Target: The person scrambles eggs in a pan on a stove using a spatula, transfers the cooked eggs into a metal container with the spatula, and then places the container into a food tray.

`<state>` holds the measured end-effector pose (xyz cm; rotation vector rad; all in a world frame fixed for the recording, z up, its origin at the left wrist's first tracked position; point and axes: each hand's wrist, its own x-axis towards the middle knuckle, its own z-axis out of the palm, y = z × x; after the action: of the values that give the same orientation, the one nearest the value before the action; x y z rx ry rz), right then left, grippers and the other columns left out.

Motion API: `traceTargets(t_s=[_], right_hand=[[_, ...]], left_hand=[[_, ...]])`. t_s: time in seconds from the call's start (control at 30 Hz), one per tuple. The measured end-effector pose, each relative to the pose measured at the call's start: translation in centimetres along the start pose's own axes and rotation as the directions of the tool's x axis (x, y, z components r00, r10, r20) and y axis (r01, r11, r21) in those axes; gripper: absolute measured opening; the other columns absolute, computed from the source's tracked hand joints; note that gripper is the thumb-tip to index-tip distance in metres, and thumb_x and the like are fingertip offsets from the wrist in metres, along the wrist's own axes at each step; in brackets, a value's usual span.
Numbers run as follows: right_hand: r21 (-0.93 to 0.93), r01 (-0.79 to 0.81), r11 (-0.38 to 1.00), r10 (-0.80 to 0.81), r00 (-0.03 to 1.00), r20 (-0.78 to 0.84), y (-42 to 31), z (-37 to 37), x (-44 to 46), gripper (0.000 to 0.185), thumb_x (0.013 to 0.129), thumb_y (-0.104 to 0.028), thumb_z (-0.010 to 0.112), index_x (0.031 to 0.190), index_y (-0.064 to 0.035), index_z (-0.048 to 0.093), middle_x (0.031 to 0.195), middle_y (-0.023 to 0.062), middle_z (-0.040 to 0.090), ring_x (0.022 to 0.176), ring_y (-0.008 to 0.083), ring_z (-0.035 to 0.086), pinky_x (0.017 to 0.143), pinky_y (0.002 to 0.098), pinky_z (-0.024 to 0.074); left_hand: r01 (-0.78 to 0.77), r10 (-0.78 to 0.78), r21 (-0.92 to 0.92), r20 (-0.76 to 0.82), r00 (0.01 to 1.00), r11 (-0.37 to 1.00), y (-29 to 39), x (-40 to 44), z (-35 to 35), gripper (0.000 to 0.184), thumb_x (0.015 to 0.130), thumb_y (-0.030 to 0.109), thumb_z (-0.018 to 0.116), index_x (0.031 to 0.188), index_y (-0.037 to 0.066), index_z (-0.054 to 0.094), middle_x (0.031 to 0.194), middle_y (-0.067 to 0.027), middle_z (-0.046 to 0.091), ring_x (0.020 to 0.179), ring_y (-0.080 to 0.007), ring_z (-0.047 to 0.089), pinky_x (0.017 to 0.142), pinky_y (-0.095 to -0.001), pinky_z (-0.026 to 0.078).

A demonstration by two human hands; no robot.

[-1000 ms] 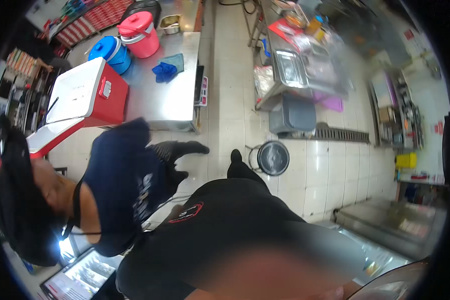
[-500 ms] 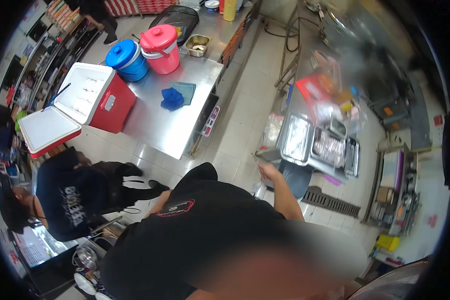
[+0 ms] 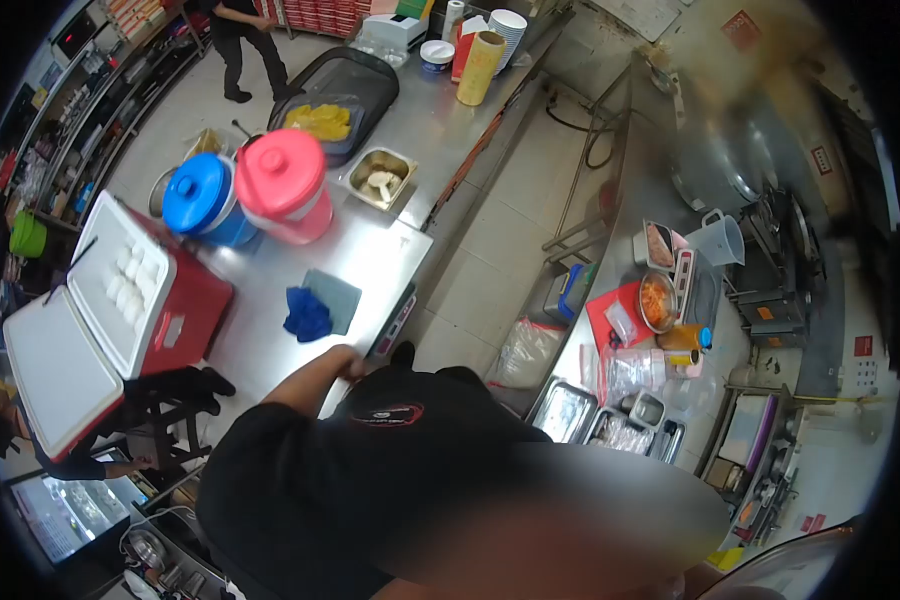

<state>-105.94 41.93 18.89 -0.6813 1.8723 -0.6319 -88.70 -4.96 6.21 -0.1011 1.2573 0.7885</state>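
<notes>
My left hand [image 3: 344, 362] is beside the near edge of the steel table [image 3: 255, 325], with its fingers curled in; I see nothing held in it. Closest to it on the table is a crumpled blue cloth [image 3: 308, 315], lying against a folded grey-green cloth [image 3: 335, 298]. My right hand is out of sight, hidden beyond my body. Further along the table stand a blue lidded bucket [image 3: 202, 200] and a pink lidded bucket [image 3: 285, 185]. A steel pan [image 3: 381, 178] with some pale pieces sits behind them.
At left, an open red cooler [image 3: 185, 310] holds white rounded items. The right counter carries steel trays [image 3: 567, 410], a bowl of shredded orange food [image 3: 657, 302] and a clear jug [image 3: 717, 238]. Between the counters runs a tiled aisle [image 3: 480, 260]. A person [image 3: 242, 45] stands at the back.
My view has moved forward and turned, bringing the table and cloths nearer. My left hand now shows further forward by the table edge; my right hand has gone out of view.
</notes>
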Motion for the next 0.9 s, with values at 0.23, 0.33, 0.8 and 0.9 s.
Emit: traceTargets(t_s=[0.23,0.33,0.8,0.9], right_hand=[[0.379,-0.164,0.911,0.269,0.932,-0.242,0.4,-11.9,6.8,0.054,0.099,-0.052,0.057,0.094,-0.001,0.073,0.086,0.0173,0.071,0.084,0.0214,0.067,0.08,0.0367,0.05],[0.491,-0.091,0.866,0.267,0.915,-0.302,9.6,-15.5,15.1,0.058,0.098,-0.055,0.057,0.097,0.001,0.073,0.088,0.0149,0.073,0.084,0.0196,0.067,0.08,0.0355,0.0503],[-0.313,0.207,0.927,-0.006,0.842,0.54,6.2,-56.5,40.4,0.046,0.094,-0.048,0.059,0.102,-0.004,0.072,0.087,0.0093,0.069,0.073,0.0221,0.063,0.062,0.0409,0.0532],[-0.197,-0.353,0.915,0.404,0.82,0.406,-1.4,-65.8,41.0,0.05,0.096,-0.054,0.052,0.108,-0.0094,0.071,0.085,0.0064,0.068,0.073,0.0202,0.064,0.06,0.0397,0.0542]], left_hand=[[0.004,-0.056,-0.148,-0.351,0.935,0.989,21.7,-14.5,-25.0,0.06,0.1,0.062,0.04,0.069,0.013,0.053,0.056,-0.0014,0.036,0.046,-0.0148,0.032,0.045,-0.0349,0.028],[0.116,-0.141,-0.098,-0.304,0.942,0.988,28.8,-15.4,-33.5,0.059,0.099,0.064,0.042,0.072,0.013,0.053,0.057,0.003,0.031,0.047,-0.0119,0.026,0.044,-0.0319,0.025],[0.327,0.379,0.92,0.388,-0.84,-0.215,63.0,-75.2,-40.4,0.023,0.099,0.028,0.054,0.099,0.006,0.058,0.088,-0.0055,0.059,0.068,-0.0149,0.058,0.062,-0.032,0.05],[0.4,0.333,0.801,0.562,-0.757,-0.445,67.4,-77.2,-42.9,0.022,0.098,0.028,0.053,0.096,0.007,0.056,0.086,-0.0047,0.056,0.068,-0.0147,0.056,0.063,-0.0324,0.049]])
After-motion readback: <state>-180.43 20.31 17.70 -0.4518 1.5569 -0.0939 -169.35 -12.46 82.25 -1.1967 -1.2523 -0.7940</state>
